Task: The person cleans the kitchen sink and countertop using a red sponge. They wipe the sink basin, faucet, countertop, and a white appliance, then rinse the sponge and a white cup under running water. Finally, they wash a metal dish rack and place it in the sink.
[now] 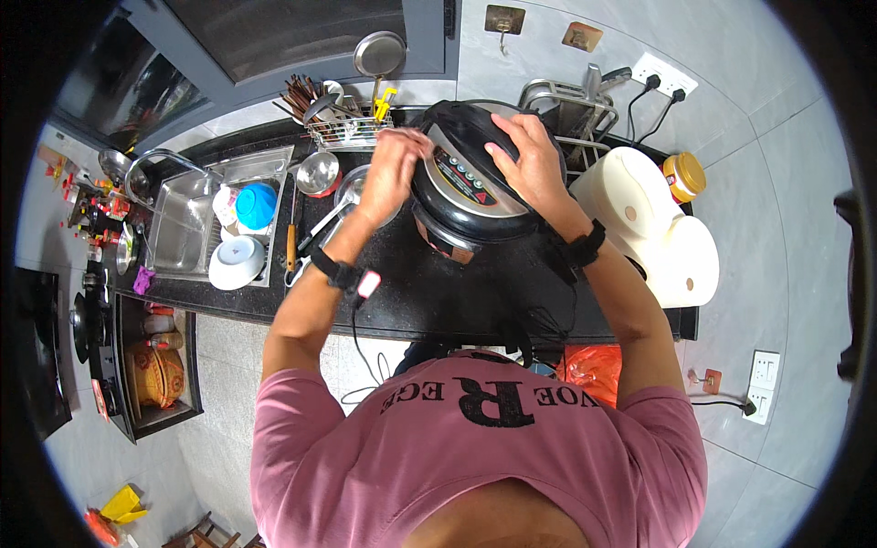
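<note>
A black electric pressure cooker [470, 187] with a silver control panel stands on the dark countertop [411, 292]. My left hand [395, 164] grips the left edge of its lid. On the top right of the same lid lies my right hand [528, 155], fingers spread over it. Both wrists carry black bands, and a small pink-and-white device hangs from the left one.
A steel sink [187, 224] at the left holds a blue bowl [256, 205] and a white bowl [236, 263]. Behind the cooker are a utensil rack [340, 114] and a steel bowl [318, 172]. A cream appliance [653, 224] and a yellow-lidded jar [684, 175] stand to the right.
</note>
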{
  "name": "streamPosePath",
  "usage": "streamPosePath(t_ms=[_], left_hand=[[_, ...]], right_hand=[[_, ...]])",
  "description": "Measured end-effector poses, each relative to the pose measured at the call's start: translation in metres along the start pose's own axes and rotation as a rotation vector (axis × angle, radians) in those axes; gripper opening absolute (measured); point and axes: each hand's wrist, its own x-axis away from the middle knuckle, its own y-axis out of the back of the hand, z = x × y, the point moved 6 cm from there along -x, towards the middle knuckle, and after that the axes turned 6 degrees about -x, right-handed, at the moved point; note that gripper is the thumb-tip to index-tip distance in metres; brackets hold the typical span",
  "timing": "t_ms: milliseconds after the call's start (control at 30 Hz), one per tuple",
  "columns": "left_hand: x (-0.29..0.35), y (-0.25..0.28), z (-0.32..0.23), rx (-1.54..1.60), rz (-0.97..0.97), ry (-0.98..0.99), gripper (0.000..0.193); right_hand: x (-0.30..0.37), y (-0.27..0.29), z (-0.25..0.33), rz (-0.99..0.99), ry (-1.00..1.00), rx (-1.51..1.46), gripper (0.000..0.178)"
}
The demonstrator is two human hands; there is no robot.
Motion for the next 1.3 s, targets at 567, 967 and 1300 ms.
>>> streamPosePath(t_ms=[567,967,1300], left_hand=[[-0.099,-0.057,0.020,0.020,0.312,-0.040,0.022],[-0.151,-0.127,-0.001,0.432,0.865,-0.297,0.025],[-0.093,-0.096,0.127,0.528,0.794,0.543,0.037]], right_hand=[[0.008,0.004,0.005,-0.114,-0.109,0.209,0.037],[0.009,0.007,0.002,-0.138,-0.107,0.169,0.039],[0.008,0.006,-0.001,-0.110,-0.140,0.102,0.038]])
